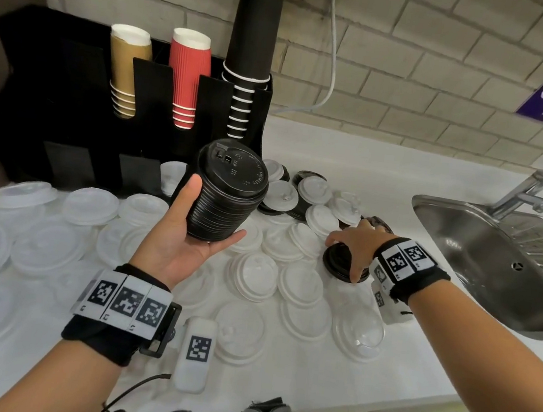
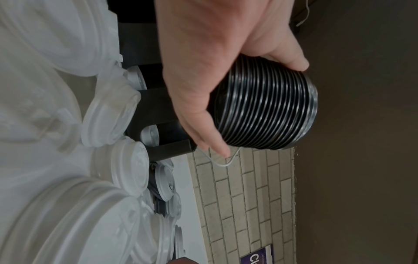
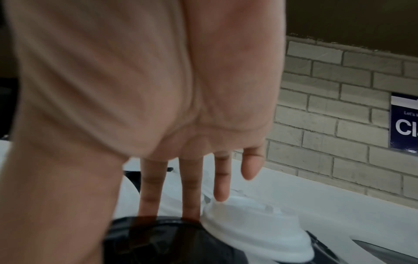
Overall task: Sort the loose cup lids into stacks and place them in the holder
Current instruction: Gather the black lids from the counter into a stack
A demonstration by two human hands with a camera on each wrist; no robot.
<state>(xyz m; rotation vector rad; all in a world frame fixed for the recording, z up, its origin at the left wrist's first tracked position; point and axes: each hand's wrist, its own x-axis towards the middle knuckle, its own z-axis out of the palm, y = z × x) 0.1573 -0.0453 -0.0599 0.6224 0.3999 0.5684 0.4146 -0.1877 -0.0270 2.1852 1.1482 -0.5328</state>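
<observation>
left hand (image 1: 180, 228): cradles ribbed black lid stack (image 1: 228, 193); glossy rims in wrist view
right hand (image 1: 353, 242): fingers spread over flat black lid (image 1: 337, 263)

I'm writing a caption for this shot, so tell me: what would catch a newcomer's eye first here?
First, the tall stack of black lids that the left hand holds up in mid-frame, in front of the black holder with its gold, red and black cups. Next, the white lids scattered over the counter. The right hand reaches onto a small black lid pile beside the steel sink.
</observation>
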